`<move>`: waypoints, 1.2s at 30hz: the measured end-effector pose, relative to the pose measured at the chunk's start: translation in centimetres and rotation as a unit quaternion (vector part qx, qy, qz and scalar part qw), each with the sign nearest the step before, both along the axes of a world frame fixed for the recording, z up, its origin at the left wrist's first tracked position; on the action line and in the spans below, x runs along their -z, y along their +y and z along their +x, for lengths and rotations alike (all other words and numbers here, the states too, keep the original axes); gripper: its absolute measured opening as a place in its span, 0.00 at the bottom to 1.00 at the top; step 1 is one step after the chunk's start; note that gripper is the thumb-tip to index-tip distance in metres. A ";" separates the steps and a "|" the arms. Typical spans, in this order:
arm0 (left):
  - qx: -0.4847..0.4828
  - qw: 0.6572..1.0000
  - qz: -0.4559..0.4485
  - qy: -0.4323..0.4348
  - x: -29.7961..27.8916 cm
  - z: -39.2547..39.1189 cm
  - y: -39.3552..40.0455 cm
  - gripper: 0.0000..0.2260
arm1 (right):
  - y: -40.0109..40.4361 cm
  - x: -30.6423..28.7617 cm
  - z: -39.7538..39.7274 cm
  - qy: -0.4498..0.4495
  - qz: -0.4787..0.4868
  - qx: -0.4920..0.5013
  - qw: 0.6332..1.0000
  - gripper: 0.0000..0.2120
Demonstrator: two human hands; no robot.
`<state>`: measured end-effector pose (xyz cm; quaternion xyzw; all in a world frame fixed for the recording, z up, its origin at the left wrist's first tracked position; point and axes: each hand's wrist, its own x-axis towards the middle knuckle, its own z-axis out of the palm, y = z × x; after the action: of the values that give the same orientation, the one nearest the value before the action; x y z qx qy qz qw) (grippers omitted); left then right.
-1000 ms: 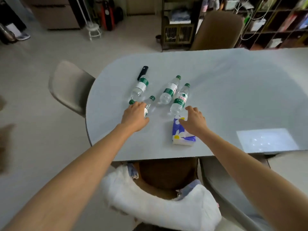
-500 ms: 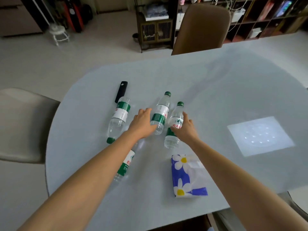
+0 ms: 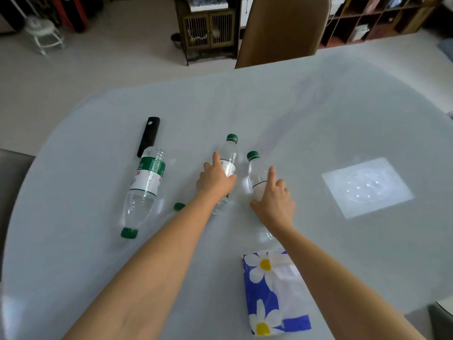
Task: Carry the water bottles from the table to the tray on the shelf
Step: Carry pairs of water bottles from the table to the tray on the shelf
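Both arms reach forward, left hand (image 3: 215, 182) and right hand (image 3: 274, 202) curled, index fingers extended.

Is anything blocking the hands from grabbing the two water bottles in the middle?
No. The left hand already rests on one clear plastic green-capped bottle, and the right hand on the one beside it. Nothing lies between them. The shelf tray isn't in view.
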<state>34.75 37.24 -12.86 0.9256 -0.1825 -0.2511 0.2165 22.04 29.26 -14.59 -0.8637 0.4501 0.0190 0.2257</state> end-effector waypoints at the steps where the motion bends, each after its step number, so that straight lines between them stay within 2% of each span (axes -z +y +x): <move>1: -0.007 1.000 0.009 -0.015 0.4 -0.2 -0.2 0.38 | -0.2 0.2 -0.4 0.005 -0.014 0.000 1.000 0.45; 6: 0.022 0.991 0.057 -0.116 1.7 -1.9 -1.0 0.40 | -1.1 0.7 -0.4 0.017 -0.019 -0.004 1.000 0.44; 11: 0.030 0.998 0.019 -0.048 1.2 -1.6 0.3 0.40 | -2.7 0.2 -1.2 -0.026 0.043 -0.001 0.999 0.41; 14: 0.000 0.998 -0.070 -0.003 -0.1 -1.9 2.3 0.40 | -3.2 -0.8 -1.9 -0.109 0.108 0.045 0.987 0.38; 17: -0.035 0.977 -0.205 0.040 -2.6 -2.6 3.8 0.40 | -2.9 -3.2 -3.0 -0.234 0.201 0.096 0.946 0.37; 19: -0.053 0.959 -0.273 0.061 -4.8 -3.8 4.8 0.40 | -2.2 -5.5 -4.5 -0.306 0.226 0.084 0.921 0.34; 22: -0.051 0.939 -0.332 0.079 -8.5 -6.6 6.5 0.38 | -0.5 -9.0 -8.2 -0.361 0.223 0.074 0.902 0.31; 26: -0.011 0.926 -0.368 0.086 -12.9 -11.8 9.2 0.36 | 3.4 -12.9 -15.0 -0.399 0.251 0.110 0.875 0.32; 30: 0.045 0.901 -0.412 0.130 -15.6 -18.3 11.4 0.33 | 6.7 -16.0 -22.8 -0.422 0.225 0.146 0.866 0.34; 36: 0.137 0.869 -0.430 0.200 -18.1 -30.3 11.0 0.30 | 9.4 -18.8 -36.2 -0.465 0.166 0.213 0.843 0.34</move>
<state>4.46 48.23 5.23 0.6364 -0.3498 -0.3547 0.5889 -14.18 38.62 4.23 -0.6040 0.4552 -0.3591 0.5469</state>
